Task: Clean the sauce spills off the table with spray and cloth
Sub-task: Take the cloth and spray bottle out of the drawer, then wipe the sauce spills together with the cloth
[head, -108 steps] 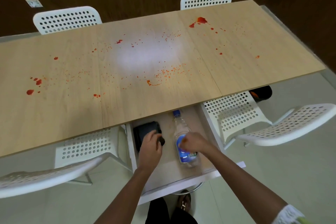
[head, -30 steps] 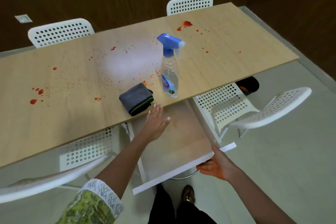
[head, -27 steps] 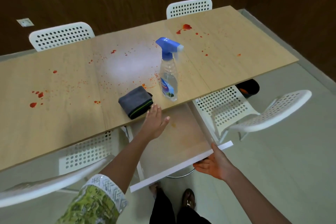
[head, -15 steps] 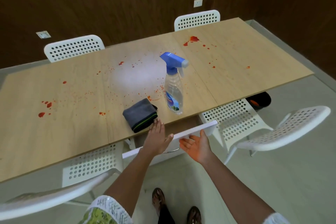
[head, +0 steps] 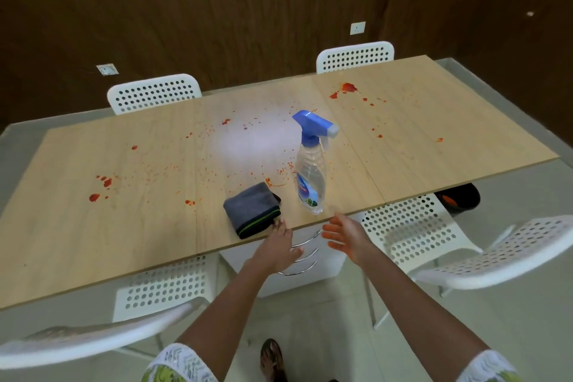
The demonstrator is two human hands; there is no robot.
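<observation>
We are looking down at a long light-wood table (head: 124,226) that is carrying red-orange sauce spills (head: 102,186): blots near the left end, a bigger blot at the far right, and fine speckles fanning across the middle. A clear spray bottle (head: 311,177) with a blue trigger head and a blue label is standing upright near the table's front edge. Just to its left, not touching it, a folded grey cloth (head: 251,209) with a green-stitched edge is lying flat. Our left hand (head: 277,250) is reaching forward, fingers loosely spread, fingertips touching the cloth's near corner. Our right hand (head: 347,237) is hovering open, palm turned inward, just below the bottle and gripping nothing. White perforated chairs (head: 409,232) are standing around the table.
</observation>
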